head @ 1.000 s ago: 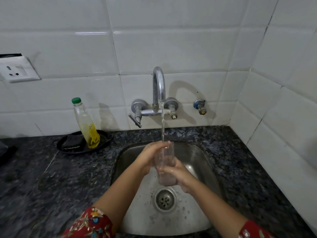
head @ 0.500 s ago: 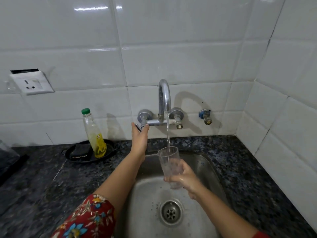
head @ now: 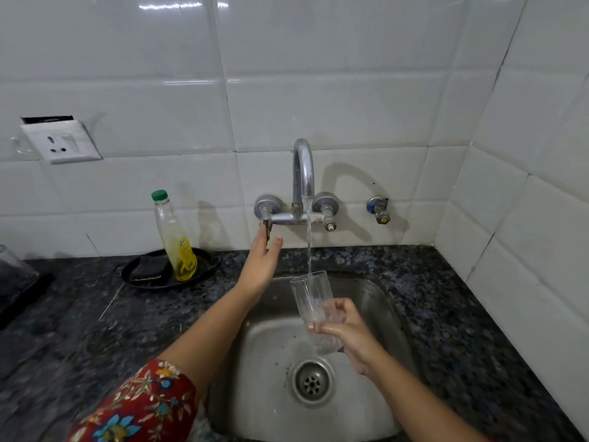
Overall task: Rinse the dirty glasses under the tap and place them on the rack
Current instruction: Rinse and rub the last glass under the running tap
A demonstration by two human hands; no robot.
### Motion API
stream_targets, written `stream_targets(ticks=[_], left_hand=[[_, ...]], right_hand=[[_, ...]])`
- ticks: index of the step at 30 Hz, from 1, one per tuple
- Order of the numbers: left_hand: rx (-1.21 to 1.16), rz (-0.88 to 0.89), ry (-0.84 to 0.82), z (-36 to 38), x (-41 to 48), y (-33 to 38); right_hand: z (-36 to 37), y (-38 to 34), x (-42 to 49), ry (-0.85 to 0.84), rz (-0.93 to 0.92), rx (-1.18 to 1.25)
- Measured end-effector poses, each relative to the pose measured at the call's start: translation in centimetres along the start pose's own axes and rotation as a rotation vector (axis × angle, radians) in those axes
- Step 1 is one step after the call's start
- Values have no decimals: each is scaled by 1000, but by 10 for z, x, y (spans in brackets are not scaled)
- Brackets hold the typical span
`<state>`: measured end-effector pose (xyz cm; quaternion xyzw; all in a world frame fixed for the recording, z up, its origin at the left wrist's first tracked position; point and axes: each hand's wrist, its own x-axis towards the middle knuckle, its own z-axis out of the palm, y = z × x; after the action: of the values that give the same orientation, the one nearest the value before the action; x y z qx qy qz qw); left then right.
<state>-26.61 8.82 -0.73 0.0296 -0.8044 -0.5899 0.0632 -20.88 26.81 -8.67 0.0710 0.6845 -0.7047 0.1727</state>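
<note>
Water (head: 308, 247) streams from the tap (head: 302, 173) into the glass (head: 314, 306), upright over the sink (head: 376, 301), right hand (head: 349, 330) wrapped round its lower half. Left hand (head: 263, 263) reaches up, fingers loose, thumb and forefinger at the tap lever (head: 266, 229).

The tap (head: 303, 173) and sink (head: 267, 352) are looking like dull metal, the glass (head: 310, 293) clear, the tiles (head: 318, 106) glossy, the table (head: 446, 314) speckled stone.

My forearms bare below the elbow; left sleeve (head: 140, 406) short, red cloth printed with blue, orange and green flowers.
</note>
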Motion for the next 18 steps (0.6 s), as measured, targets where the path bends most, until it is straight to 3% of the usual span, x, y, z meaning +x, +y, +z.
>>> stream_targets(ticks=[8,18], left_hand=[[190,78,57,21,-65,-47],[264,7,57,46,-93,-60]], right_hand=[[-22,-11,-19,150,-91,-125],[-42,-29,-26,259,-305,-211]])
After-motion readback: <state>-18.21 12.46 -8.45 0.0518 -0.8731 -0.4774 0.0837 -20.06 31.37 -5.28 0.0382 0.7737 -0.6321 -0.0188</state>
